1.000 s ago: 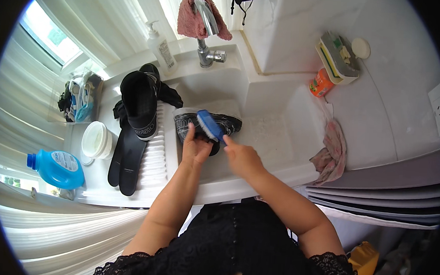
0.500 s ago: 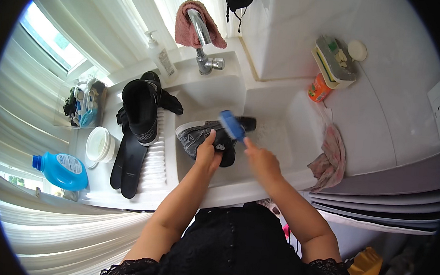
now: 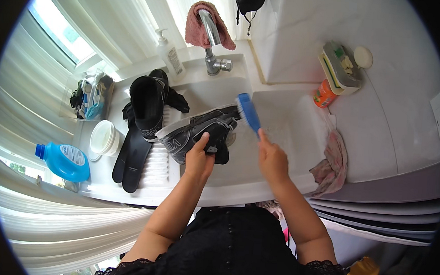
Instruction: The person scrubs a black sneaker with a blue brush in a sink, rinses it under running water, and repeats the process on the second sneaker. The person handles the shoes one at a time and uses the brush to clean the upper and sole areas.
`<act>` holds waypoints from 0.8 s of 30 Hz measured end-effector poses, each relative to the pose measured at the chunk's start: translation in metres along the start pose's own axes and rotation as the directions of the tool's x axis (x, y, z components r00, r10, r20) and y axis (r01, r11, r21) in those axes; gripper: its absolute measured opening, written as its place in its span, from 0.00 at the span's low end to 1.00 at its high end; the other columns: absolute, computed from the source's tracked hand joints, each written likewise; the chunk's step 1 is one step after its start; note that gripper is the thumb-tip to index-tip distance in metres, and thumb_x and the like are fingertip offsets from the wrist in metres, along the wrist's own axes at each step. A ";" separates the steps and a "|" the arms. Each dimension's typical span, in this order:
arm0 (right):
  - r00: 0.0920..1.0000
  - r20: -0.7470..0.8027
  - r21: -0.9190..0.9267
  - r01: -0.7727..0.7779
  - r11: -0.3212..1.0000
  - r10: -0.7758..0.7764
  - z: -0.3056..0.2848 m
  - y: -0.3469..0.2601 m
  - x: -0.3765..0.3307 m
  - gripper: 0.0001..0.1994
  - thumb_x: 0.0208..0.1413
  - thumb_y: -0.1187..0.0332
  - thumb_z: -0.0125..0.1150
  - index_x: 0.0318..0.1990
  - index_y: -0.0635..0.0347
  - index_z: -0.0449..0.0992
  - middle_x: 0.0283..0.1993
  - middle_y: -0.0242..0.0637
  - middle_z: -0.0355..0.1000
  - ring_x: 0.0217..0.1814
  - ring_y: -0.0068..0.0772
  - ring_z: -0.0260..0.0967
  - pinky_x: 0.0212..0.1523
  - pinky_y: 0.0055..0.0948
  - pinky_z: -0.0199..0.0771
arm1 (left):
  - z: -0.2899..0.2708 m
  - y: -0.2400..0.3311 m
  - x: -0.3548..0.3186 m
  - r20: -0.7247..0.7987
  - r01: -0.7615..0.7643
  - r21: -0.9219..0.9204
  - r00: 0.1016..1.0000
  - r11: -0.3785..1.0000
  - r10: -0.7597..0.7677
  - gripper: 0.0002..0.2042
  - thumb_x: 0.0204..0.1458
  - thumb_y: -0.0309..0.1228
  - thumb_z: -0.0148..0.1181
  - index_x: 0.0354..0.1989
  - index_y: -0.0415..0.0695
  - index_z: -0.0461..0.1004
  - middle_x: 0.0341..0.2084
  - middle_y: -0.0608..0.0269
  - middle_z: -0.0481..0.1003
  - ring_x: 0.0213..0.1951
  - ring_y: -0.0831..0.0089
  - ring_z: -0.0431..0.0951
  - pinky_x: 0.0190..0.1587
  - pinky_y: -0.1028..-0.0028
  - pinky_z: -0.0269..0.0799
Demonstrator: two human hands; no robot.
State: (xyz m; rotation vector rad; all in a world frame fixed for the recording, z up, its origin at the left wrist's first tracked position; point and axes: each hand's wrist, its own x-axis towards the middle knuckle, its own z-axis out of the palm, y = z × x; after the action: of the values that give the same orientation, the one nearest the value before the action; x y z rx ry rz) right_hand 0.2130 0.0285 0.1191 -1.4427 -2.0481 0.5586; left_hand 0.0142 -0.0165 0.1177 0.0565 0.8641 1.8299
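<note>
My left hand grips a wet black shoe with a pale sole edge, holding it tilted over the sink. The thumb presses on the shoe's upper and the other fingers are hidden under it. My right hand is closed round the handle of a blue scrub brush. The brush's white bristles face left, at the right end of the shoe; whether they touch it I cannot tell. A second black shoe rests on the ribbed washboard to the left, by two black insoles.
Left of the sink stand a blue detergent bottle, a white tub and a clear box of cloths. Behind are a pump bottle and the tap with a pink cloth. A stained rag hangs over the right edge.
My left hand has turned the shoe and shifted it left, lifting its right end. The brush has come off the shoe's upper and moved right and up, now more upright.
</note>
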 end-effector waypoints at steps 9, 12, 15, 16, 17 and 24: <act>0.991 -0.042 0.126 0.133 0.983 -0.129 0.011 -0.005 -0.007 0.21 0.58 0.62 0.54 0.61 0.41 0.67 0.23 0.44 0.68 0.22 0.49 0.68 0.25 0.43 0.71 | -0.012 0.005 -0.005 0.094 -0.067 0.107 0.994 0.992 0.057 0.15 0.54 0.23 0.57 0.51 0.40 0.69 0.46 0.58 0.74 0.48 0.65 0.74 0.54 0.66 0.68; 0.968 0.101 0.056 0.224 0.973 -0.229 -0.005 -0.041 -0.030 0.22 0.57 0.68 0.55 0.60 0.40 0.68 0.23 0.44 0.68 0.23 0.47 0.68 0.26 0.40 0.69 | -0.016 0.007 -0.008 0.139 -0.070 0.159 0.989 0.985 0.048 0.16 0.53 0.23 0.58 0.51 0.39 0.70 0.46 0.58 0.74 0.48 0.66 0.74 0.54 0.68 0.67; 0.997 0.076 0.161 0.022 0.987 -0.035 -0.010 -0.002 -0.008 0.18 0.58 0.68 0.55 0.57 0.50 0.71 0.23 0.42 0.70 0.19 0.36 0.64 0.25 0.32 0.66 | -0.039 0.008 -0.002 0.141 -0.142 0.490 0.986 0.860 0.083 0.18 0.51 0.26 0.61 0.51 0.38 0.71 0.46 0.59 0.74 0.47 0.68 0.73 0.54 0.71 0.65; 0.992 0.111 0.201 -0.088 0.976 0.067 -0.015 0.007 -0.004 0.18 0.58 0.67 0.55 0.56 0.52 0.72 0.23 0.42 0.70 0.19 0.34 0.63 0.24 0.31 0.66 | -0.051 0.007 0.004 0.145 -0.171 0.626 0.984 0.761 0.102 0.19 0.50 0.27 0.62 0.51 0.38 0.71 0.46 0.59 0.74 0.47 0.68 0.73 0.54 0.72 0.65; 0.975 0.195 0.217 -0.154 0.964 0.111 -0.021 0.010 -0.005 0.16 0.59 0.67 0.56 0.54 0.56 0.73 0.22 0.40 0.70 0.21 0.25 0.60 0.25 0.26 0.63 | -0.062 0.007 0.006 0.071 -0.116 0.820 0.992 0.560 0.101 0.20 0.48 0.29 0.64 0.51 0.37 0.72 0.46 0.60 0.74 0.47 0.68 0.72 0.54 0.73 0.63; 0.949 0.301 0.410 -0.218 0.886 0.094 -0.015 -0.017 -0.047 0.17 0.60 0.64 0.54 0.56 0.50 0.72 0.27 0.50 0.72 0.23 0.40 0.68 0.30 0.31 0.68 | -0.058 0.015 0.007 0.187 -0.241 0.670 0.970 0.702 0.154 0.15 0.45 0.16 0.56 0.44 0.37 0.74 0.43 0.58 0.75 0.44 0.65 0.75 0.49 0.70 0.69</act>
State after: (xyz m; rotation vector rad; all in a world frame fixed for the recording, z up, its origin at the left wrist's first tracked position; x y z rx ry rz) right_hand 0.2233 -0.0212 0.1315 -1.3134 -1.8414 1.2650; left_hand -0.0257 -0.0442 0.0813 0.7576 1.4645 1.5727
